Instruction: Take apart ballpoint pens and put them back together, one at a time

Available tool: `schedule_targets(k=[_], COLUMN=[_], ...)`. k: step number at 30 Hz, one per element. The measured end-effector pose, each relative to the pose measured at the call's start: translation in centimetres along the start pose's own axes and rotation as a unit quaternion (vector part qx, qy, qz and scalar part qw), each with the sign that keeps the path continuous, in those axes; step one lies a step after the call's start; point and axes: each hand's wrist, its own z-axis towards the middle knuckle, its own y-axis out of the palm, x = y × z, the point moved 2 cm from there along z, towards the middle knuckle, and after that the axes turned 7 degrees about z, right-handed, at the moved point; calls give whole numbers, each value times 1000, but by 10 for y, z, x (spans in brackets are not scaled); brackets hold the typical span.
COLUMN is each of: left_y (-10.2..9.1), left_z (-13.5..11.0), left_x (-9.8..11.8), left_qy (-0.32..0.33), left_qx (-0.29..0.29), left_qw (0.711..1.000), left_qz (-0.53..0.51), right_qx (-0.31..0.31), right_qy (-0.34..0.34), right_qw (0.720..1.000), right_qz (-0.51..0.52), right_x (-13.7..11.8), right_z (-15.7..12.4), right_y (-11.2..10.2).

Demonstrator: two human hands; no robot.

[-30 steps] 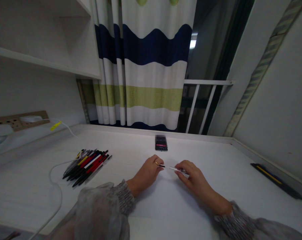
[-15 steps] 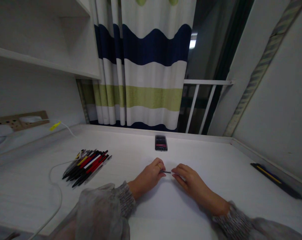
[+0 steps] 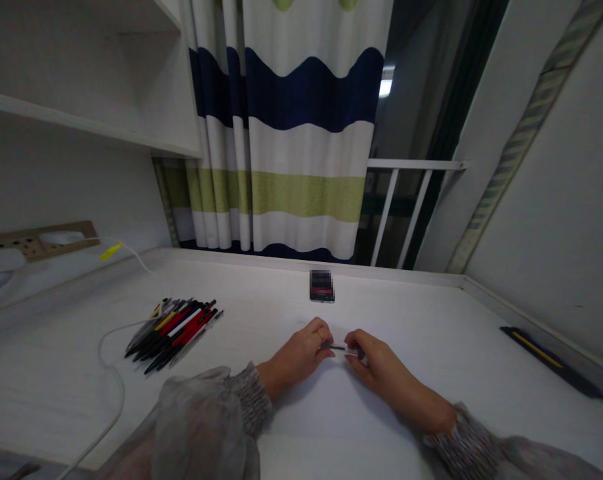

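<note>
Over the middle of the white desk, my left hand point(image 3: 301, 352), with a ring on one finger, is closed in a pinch on one end of a slim pen point(image 3: 338, 347). My right hand point(image 3: 381, 365) pinches its other end. Between the fingertips shows a short dark length of the pen, with a clear, pale part at the right fingers. The fingers cover the rest, so I cannot tell whether it is one piece or two. To the left of my left hand lies a pile of pens point(image 3: 176, 333), black, red, white and clear.
A phone point(image 3: 322, 287) lies beyond my hands near the desk's back edge. A long black object with a yellow stripe point(image 3: 551, 360) rests by the right wall. A white cable point(image 3: 112, 400) runs along the left side. Curtains point(image 3: 301, 153) hang behind the desk point(image 3: 261, 293).
My right hand has turned a little and its fingers have curled more around its end of the pen. More of the clear part shows there. My left hand has barely shifted.
</note>
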Motion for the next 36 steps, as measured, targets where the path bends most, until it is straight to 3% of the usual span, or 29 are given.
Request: schedule_targets(k=[7, 10, 15, 22, 36], left_y=[0, 0, -1, -3, -4], left_z=[1, 1, 0, 1, 0], left_x=[-1, -3, -5, -7, -5], left_qy=[-11, -20, -19, -33, -37], left_qx=[14, 21, 46, 59, 59], left_qw=[1000, 1000, 999, 998, 997], left_qz=[10, 10, 1, -2, 17], right_qx=[-11, 1, 73, 31, 80], right_qy=[-44, -17, -10, -27, -69], right_qw=[995, 997, 997, 997, 994], right_qz=[-91, -74, -15, -63, -40], right_x=[-5, 0, 5, 1, 5], right_z=[3, 2, 0, 3, 0], right_y=[-5, -4, -4, -8, -8])
